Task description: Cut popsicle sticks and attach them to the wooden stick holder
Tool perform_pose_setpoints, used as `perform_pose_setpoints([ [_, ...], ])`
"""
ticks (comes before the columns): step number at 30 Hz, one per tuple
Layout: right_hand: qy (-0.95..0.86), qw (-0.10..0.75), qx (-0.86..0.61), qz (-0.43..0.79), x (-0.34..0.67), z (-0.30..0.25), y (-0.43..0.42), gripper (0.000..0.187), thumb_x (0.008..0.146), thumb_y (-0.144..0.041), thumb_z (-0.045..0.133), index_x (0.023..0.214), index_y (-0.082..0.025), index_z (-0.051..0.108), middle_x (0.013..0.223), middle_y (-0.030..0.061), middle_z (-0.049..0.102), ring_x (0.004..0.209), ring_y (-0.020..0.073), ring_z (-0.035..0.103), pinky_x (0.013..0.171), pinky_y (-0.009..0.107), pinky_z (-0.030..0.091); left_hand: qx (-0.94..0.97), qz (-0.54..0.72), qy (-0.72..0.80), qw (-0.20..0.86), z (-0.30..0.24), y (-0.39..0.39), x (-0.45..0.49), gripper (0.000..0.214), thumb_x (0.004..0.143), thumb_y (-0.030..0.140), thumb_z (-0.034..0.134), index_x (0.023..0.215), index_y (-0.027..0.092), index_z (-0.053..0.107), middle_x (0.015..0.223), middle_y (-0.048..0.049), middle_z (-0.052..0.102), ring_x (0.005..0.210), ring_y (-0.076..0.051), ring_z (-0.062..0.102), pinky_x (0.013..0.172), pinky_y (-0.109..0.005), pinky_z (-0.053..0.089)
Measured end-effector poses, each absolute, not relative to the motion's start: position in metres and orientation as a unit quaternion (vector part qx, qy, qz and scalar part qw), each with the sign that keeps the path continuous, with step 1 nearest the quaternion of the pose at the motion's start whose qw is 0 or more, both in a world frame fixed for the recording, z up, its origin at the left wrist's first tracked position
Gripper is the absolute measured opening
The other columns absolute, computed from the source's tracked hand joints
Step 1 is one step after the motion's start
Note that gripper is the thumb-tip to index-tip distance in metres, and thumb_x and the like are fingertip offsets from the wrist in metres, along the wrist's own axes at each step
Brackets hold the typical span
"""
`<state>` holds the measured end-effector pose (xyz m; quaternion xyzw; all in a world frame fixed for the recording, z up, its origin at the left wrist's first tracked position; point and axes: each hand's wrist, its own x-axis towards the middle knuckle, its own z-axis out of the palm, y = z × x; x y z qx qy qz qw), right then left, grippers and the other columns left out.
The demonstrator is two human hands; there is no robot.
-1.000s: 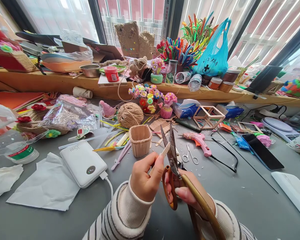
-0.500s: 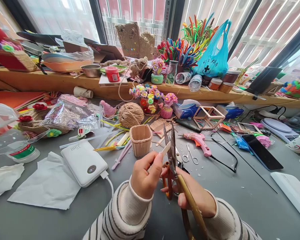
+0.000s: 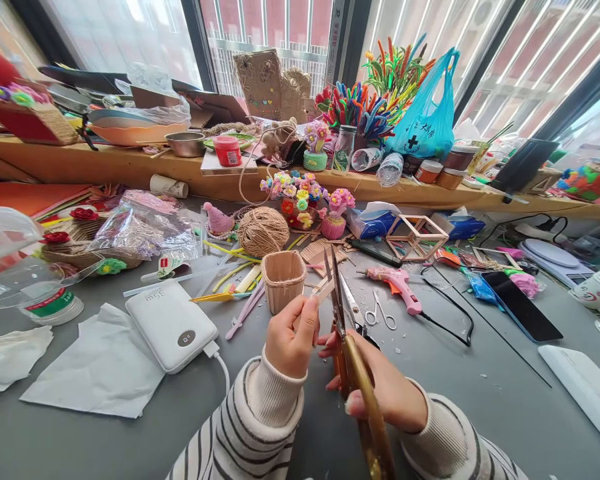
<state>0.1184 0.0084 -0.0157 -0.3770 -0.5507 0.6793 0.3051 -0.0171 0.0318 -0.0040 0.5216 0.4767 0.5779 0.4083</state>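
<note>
Pinched between thumb and fingers of my left hand [image 3: 291,335] is a short pale wooden stick [image 3: 325,289]. Its free end lies at the blades of large scissors [image 3: 368,407] with bronze-coloured handles. My right hand [image 3: 387,387] is wrapped around those handles, and the blades point up and away from me, slightly parted. Just beyond my left hand stands a small wooden cup [image 3: 283,283] built of upright sticks, with twine around its rim. Behind the blades lie flat craft sticks [image 3: 321,255] and a second pair of scissors [image 3: 351,303], partly hidden.
A pink glue gun [image 3: 397,287] and small white scissors [image 3: 380,312] lie to the right. On the left are a white power bank [image 3: 173,327] with a cable and a paper sheet [image 3: 97,367]. A twine ball [image 3: 263,231] sits behind the cup; a crowded shelf [image 3: 220,180] runs along the windows.
The scissors have turned more upright and their blades have drawn a little closer together. My left hand has shifted slightly left and down with the stick.
</note>
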Motion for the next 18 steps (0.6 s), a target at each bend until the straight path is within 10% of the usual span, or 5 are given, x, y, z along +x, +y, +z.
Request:
perform_pose_setpoints([
  [8, -0.593, 0.279, -0.342, 0.674, 0.125, -0.017, 0.008, 0.091, 0.031, -0.068, 0.066, 0.104, -0.022, 0.039, 0.123, 0.0147, 0.033, 0.112, 0.0296, 0.037, 0.078, 0.040, 0.047, 0.469, 0.652, 0.468, 0.368, 0.005, 0.039, -0.023, 0.035, 0.081, 0.027, 0.038, 0.048, 0.018, 0.037, 0.037, 0.0055, 0.035, 0.036, -0.006, 0.031, 0.040, -0.022, 0.026],
  [18, -0.519, 0.431, -0.410, 0.614, 0.147, -0.029, 0.006, 0.043, 0.061, -0.046, 0.065, 0.089, -0.019, 0.047, 0.089, 0.0070, 0.055, 0.066, 0.0158, 0.060, 0.054, 0.028, 0.049, 0.480, 0.650, 0.442, 0.390, -0.017, 0.041, -0.029, 0.035, 0.081, 0.029, 0.039, 0.047, 0.019, 0.036, 0.036, 0.0055, 0.035, 0.035, -0.006, 0.030, 0.040, -0.023, 0.025],
])
